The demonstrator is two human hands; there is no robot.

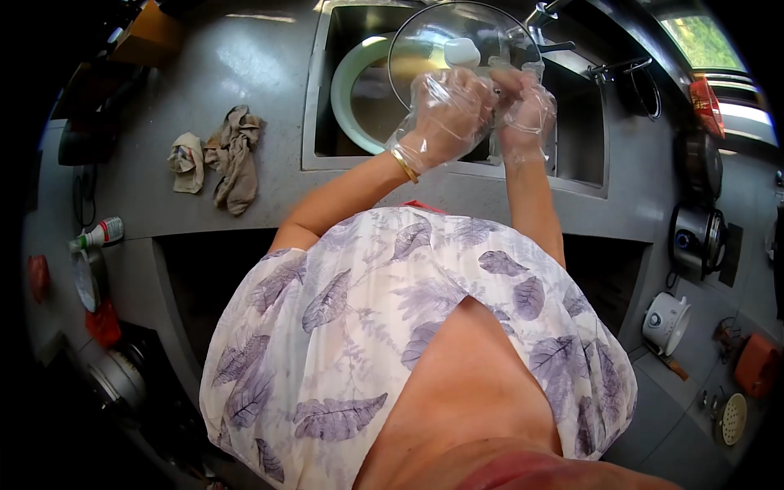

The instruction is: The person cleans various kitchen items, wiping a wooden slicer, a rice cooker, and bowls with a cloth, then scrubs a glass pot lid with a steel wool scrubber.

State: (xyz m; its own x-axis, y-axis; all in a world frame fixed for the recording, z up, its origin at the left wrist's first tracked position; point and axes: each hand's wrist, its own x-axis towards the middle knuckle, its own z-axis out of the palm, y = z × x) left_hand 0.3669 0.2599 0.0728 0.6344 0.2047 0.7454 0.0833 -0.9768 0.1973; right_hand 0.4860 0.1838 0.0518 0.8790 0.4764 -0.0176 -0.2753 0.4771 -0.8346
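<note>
My left hand (449, 110), in a clear plastic glove with a gold bangle at the wrist, is closed at the near rim of a round glass lid (425, 49). The lid, with a pale knob, is over the sink (312, 106). Close on its right, my right hand (525, 110), gloved too, has its fingers bent together near the lid's right edge. What lies between its fingertips is too small to make out. Under and left of the lid, a pale green basin (347, 106) holds murky liquid in the left bowl.
Two crumpled cloths (237, 159) lie on the counter left of the sink. A faucet (541, 16) stands behind it. At the right are a dark cooker (692, 238) and a white pot (665, 321). A bottle (104, 232) lies at the far left.
</note>
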